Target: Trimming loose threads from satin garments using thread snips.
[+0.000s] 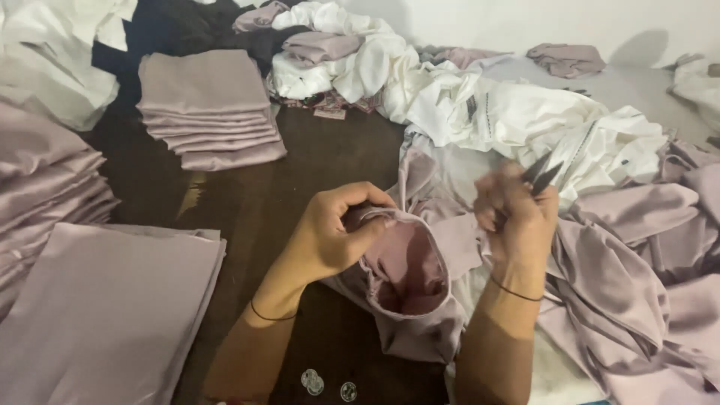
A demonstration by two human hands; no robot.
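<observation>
Gripping the rim of a mauve fabric piece (409, 274) at lower centre, the left hand (334, 236) is closed on the cloth, holding its opening wide. The right hand (514, 217), blurred, is fisted around small dark snips (541, 176). Trimming well probably calls for a taut seam and blades clear of the cloth. Folded stacks (206, 109) lie on the dark worktop (300, 180) at upper left.

Your counter (247, 202): dark brown top. Stack of folded mauve cloths (208, 109) top centre-left, taller mauve stack (41, 176) at left edge, flat mauve sheet (105, 307) bottom left. Heap of white fabric (480, 97) w/ loose mauve fabric (630, 262) across right. Three small clear discs (319, 384) nr bottom edge.
</observation>
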